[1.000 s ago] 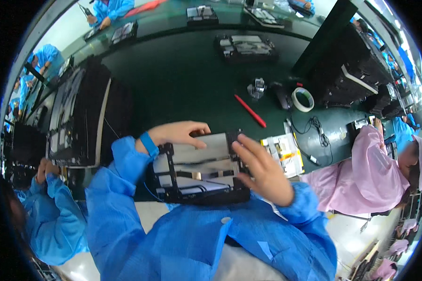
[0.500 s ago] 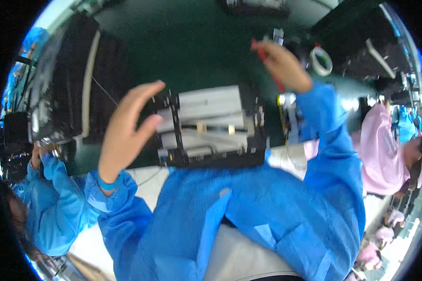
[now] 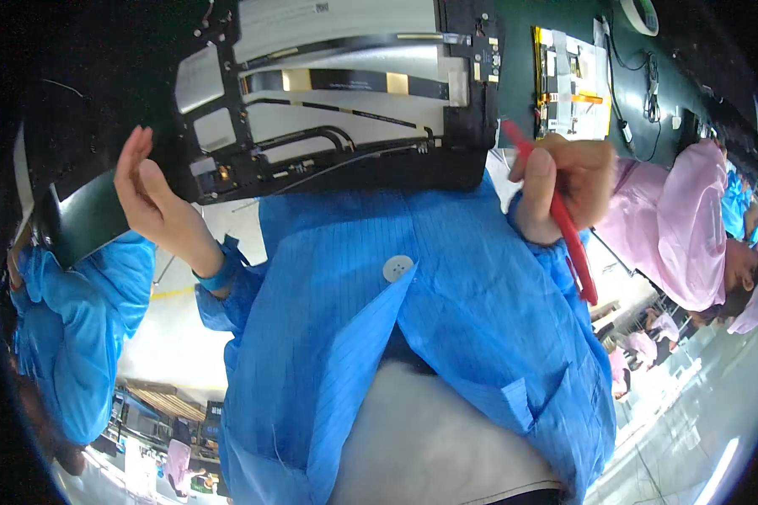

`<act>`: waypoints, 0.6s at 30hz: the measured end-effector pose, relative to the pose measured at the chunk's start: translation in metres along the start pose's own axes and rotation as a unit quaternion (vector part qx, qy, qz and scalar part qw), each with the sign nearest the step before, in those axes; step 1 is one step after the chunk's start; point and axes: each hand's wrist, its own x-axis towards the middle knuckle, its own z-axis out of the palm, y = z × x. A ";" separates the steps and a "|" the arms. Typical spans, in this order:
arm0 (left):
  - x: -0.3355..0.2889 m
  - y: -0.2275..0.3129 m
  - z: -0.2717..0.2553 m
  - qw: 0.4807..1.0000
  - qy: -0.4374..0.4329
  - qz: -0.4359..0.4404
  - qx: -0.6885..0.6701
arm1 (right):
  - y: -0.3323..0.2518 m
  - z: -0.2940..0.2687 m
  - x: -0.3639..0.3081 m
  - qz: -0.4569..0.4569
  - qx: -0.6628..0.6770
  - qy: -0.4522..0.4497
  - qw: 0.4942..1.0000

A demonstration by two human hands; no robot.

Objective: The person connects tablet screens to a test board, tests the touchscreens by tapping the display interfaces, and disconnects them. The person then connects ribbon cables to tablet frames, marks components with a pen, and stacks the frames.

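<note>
An opened, tablet-like electronic device [image 3: 345, 126] lies at the table's near edge, close to my body. Pale flat panels, dark ribbon cables and small boards show inside its black frame. Just off its near left corner is my left hand [image 3: 167, 206], fingers stretched out and holding nothing. My right hand [image 3: 568, 185], beyond the device's right side, grips a slim red tool [image 3: 571, 238]. The tool slants, one pointed end toward the device and the other toward my sleeve. Its exact kind cannot be made out.
To the right lies a second flat electronic part [image 3: 571, 84] with yellow edges, beside a dark coiled cable [image 3: 651, 93]. A tape roll [image 3: 640, 15] sits at the far right. Co-workers in blue [image 3: 93, 320] and pink [image 3: 678, 219] are on either side. A dark panel [image 3: 88, 215] is at left.
My right hand has come back from the far right toward my body with the red tool. The view has shifted, so the device appears larger and higher. My left hand stays open.
</note>
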 end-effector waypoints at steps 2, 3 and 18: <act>-0.001 -0.002 0.005 1.000 0.007 0.004 -0.013 | 0.009 0.007 -0.007 0.001 0.060 -0.011 0.998; -0.001 -0.004 0.006 1.000 0.014 0.009 -0.017 | 0.011 0.008 -0.009 0.024 0.059 -0.041 0.997; 0.022 0.044 -0.014 0.975 -0.001 0.222 -0.028 | 0.007 0.027 -0.007 0.146 -0.099 0.011 0.984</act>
